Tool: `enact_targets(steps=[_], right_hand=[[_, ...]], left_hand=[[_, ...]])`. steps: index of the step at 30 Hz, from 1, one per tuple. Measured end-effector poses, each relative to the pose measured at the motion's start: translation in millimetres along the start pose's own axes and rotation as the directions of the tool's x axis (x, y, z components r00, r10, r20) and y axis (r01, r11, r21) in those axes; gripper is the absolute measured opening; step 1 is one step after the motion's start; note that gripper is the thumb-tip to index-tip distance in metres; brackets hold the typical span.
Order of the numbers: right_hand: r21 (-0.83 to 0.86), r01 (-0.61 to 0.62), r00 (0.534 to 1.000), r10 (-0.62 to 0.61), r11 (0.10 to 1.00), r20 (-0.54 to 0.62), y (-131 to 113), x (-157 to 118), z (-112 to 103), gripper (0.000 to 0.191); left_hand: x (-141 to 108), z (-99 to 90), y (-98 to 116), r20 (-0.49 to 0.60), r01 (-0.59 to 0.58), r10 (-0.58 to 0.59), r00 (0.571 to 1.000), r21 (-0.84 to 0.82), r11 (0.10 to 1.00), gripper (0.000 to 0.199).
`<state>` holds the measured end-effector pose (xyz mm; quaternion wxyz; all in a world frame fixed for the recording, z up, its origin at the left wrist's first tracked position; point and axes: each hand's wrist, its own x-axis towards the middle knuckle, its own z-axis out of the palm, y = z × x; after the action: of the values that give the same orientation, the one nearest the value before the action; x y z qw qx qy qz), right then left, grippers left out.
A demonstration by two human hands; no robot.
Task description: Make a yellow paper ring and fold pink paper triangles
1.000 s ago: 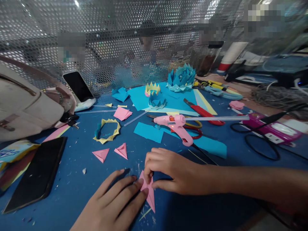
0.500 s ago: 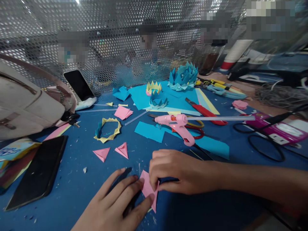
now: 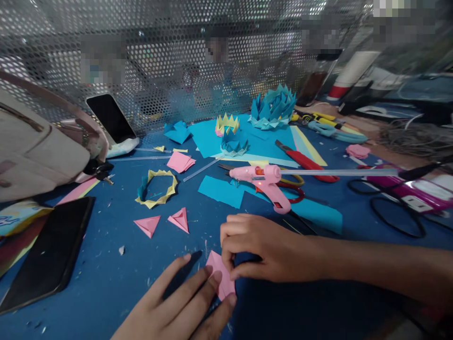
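A partly folded pink paper [image 3: 225, 284] lies on the blue table at the bottom centre. My left hand [image 3: 184, 300] rests on its left side with fingers spread and fingertips on the paper. At the paper's upper right edge, my right hand [image 3: 262, 248] is closed, thumb and forefinger pinching the edge. Two folded pink triangles, one [image 3: 147, 225] beside the other [image 3: 180, 220], lie to the upper left of the hands. Behind them sits a yellow paper ring [image 3: 173, 191] with a blue end. A pink glue gun [image 3: 262, 177] lies beyond my right hand.
Blue paper strips [image 3: 221, 191], scissors [image 3: 297, 193] and a red-handled cutter [image 3: 306, 164] surround the glue gun. Folded blue flowers [image 3: 272, 108] stand behind. A black phone [image 3: 47, 255] and a pale bag [image 3: 38, 146] are at left; a black cable [image 3: 396, 226] curls at right.
The pink paper has turned slightly, and its lower point no longer sticks out below. My left thumb and fingers have shifted right. My right hand stays at the paper's edge; the view has moved a little.
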<state>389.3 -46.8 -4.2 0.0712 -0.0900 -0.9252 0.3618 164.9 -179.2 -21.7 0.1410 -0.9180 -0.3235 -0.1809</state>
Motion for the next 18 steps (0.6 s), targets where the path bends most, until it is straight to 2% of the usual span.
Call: enact_targets(steps=[1,6,14,18], right_hand=[[-0.002,-0.019,1.000,0.019,1.000,-0.001,-1,0,1,0.012],[-0.017,-0.059,0.998,0.059,0.998,0.008,-5,1,4,0.012],[-0.133,-0.120,0.993,0.122,0.984,0.004,-13,-2,9,0.011],[-0.149,-0.112,0.993,0.115,0.982,0.011,-13,-3,10,0.011]], left_hand=[[0,0.0,0,0.020,-0.020,0.020,1.000,0.013,1.000,0.035],[-1,3.9,4,-0.025,0.033,-0.033,0.999,0.031,0.999,0.032],[0,3.8,4,0.021,0.012,-0.013,1.000,0.037,0.999,0.034],[1,4.1,3,-0.030,0.033,-0.033,0.999,0.018,0.999,0.032]])
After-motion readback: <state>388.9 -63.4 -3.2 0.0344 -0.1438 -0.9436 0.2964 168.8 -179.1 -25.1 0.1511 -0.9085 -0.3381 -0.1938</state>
